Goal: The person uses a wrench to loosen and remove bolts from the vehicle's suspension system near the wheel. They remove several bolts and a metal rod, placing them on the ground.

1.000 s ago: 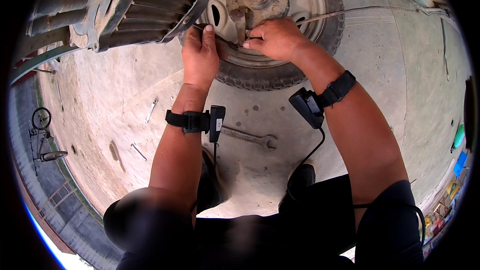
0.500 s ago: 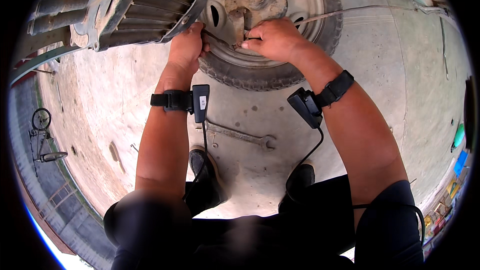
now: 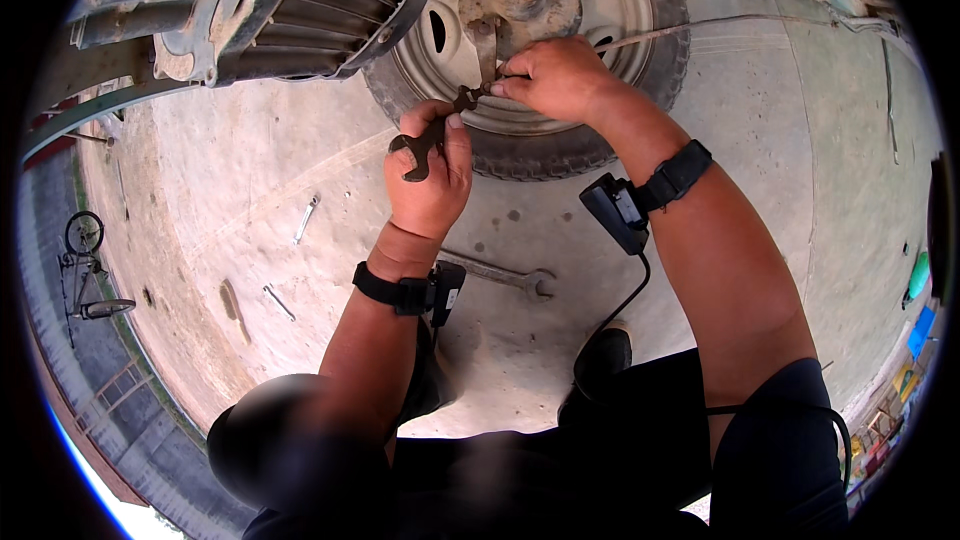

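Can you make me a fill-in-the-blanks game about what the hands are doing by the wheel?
1. The left hand holds a dark open-ended ____ whose far end reaches the fitting by the wheel.
2. The right hand pinches at that fitting, and its wrist wears a black ____.
3. A long ring spanner lies on the ____ floor below the tyre.
4. Far to the left, a ____ stands by the edge of the yard.

Missing words: spanner; strap; concrete; bicycle
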Demonstrator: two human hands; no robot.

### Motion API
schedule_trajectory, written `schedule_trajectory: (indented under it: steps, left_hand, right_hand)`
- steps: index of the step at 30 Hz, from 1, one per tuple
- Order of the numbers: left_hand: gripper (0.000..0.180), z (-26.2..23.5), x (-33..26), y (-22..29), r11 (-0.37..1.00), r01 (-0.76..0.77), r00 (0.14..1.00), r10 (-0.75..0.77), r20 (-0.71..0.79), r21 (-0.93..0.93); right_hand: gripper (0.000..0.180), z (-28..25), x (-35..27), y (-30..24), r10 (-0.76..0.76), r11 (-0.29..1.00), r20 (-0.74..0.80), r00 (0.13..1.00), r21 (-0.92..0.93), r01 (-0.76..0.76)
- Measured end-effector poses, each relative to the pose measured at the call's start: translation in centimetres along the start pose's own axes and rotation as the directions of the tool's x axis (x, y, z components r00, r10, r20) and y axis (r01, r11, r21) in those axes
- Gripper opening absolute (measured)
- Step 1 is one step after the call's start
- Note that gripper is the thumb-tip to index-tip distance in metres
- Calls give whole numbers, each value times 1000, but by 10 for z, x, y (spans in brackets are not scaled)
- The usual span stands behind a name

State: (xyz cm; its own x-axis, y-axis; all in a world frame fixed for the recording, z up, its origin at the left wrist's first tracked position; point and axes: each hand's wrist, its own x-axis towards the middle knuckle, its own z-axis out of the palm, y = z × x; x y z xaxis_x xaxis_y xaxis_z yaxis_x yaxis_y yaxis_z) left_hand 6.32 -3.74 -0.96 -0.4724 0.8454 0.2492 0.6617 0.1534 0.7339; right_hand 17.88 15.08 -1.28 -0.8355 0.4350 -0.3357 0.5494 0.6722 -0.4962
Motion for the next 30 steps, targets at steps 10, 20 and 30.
schedule_trajectory:
  steps: [10,20,30]
  left_hand:
    - [19,3,-2,11,982,-147,989,147,14,115]
    - [11,5,15,2,993,85,996,-86,-6,-82]
    - [19,6,62,2,806,441,890,-450,76,-394]
  right_hand:
    - [47,3,1,3,0,1000,-18,1000,-16,0]
    - [46,2,-1,2,-24,1000,-63,998,-3,24]
    - [47,2,-2,2,-24,1000,-56,998,8,25]
